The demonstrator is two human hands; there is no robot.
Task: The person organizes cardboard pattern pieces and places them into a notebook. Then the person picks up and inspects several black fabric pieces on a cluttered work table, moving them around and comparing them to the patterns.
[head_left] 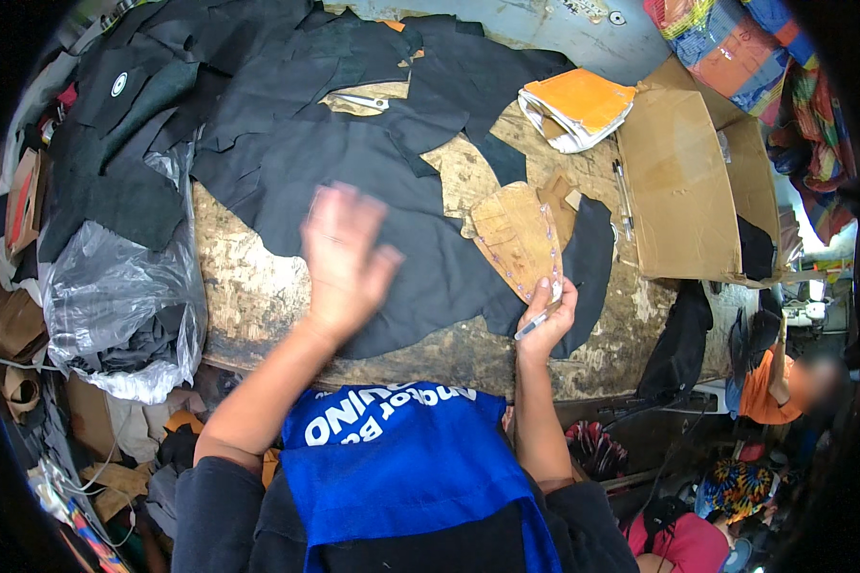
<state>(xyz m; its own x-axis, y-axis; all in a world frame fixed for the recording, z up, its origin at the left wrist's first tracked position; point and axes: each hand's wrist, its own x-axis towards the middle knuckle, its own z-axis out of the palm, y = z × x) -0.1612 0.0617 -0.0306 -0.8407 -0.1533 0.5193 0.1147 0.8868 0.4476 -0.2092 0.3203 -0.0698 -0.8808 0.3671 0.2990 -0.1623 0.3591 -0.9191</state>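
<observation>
My left hand (346, 256), its fingers spread and smeared by motion, is over a large dark leather sheet (406, 258) on the worktable; whether it touches the sheet I cannot tell. My right hand (550, 320) is closed around a pen (529, 328) with a light barrel. The same hand grips the lower tip of a brown pattern piece (516, 234), which has purple marks along its edge. Beneath and beside that piece lie another brown template (561, 205) and a dark leather scrap (594, 263).
Scissors (361, 102) show in a gap among heaped leather at the back. An orange-covered pad (583, 100) and a cardboard box (680, 181) stand right. A plastic bag of scraps (124, 296) hangs at the table's left edge. Other people, one in orange (769, 392), are beyond the right side.
</observation>
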